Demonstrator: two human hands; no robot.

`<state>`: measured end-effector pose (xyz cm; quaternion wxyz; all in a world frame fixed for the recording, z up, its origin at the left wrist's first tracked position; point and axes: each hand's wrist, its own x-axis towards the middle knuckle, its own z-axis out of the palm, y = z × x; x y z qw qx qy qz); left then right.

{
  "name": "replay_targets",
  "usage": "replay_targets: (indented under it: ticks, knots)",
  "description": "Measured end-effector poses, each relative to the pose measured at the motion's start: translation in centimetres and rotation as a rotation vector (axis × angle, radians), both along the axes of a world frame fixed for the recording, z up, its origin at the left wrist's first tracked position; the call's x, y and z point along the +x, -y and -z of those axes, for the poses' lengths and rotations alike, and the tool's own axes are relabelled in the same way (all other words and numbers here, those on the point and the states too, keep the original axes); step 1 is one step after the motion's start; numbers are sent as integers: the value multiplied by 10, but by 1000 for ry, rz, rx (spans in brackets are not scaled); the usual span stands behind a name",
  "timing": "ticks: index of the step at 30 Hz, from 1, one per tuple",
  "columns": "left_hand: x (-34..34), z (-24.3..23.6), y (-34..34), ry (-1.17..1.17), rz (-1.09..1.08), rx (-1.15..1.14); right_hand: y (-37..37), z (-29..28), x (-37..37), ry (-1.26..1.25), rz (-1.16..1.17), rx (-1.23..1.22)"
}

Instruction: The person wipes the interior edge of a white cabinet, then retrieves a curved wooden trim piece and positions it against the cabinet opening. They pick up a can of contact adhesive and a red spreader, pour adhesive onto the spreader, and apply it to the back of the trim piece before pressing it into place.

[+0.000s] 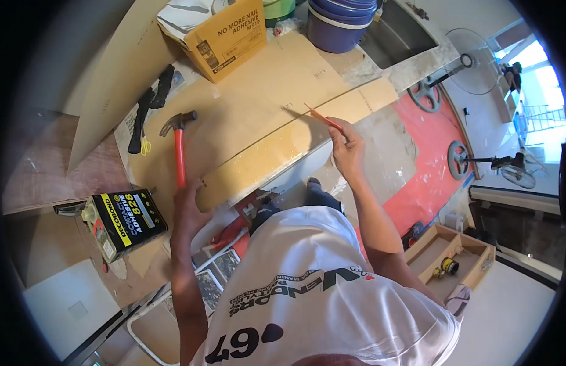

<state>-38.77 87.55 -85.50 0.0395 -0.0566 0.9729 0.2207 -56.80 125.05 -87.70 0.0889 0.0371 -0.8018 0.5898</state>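
Observation:
A claw hammer [180, 146] with a red handle and dark metal head stands head-up from my left hand [190, 206], which is wrapped round its lower handle at the board's near left corner. Between the thumb and fingers of my right hand [349, 149] is a slim orange-red pointed piece [325, 118]; I cannot make out its exact kind. Its thin tip points up and left, over the front edge of the tan board [258, 110] that covers the counter. A narrower tan strip [258, 163], speckled white in places, runs along that front edge.
A cardboard box [225, 43] and purple buckets [338, 27] stand at the back, near a sink [400, 36]. At left are a black-and-yellow can [127, 222] and a leaning sheet [115, 79]. Fans [518, 171] and a wooden tray [450, 256] are at right.

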Motion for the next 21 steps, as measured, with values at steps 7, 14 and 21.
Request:
replay_targets:
  ticks: [7, 14, 21]
  knots:
    - [-7, -18, -7, 35, 4, 0, -4, 5, 8, 2, 21, 97]
    - [-8, -19, -3, 19, -110, 281, -17, 11, 5, -5, -4, 54]
    - [-28, -11, 35, -36, -234, 89, -7, -12, 9, -132, -153, 230]
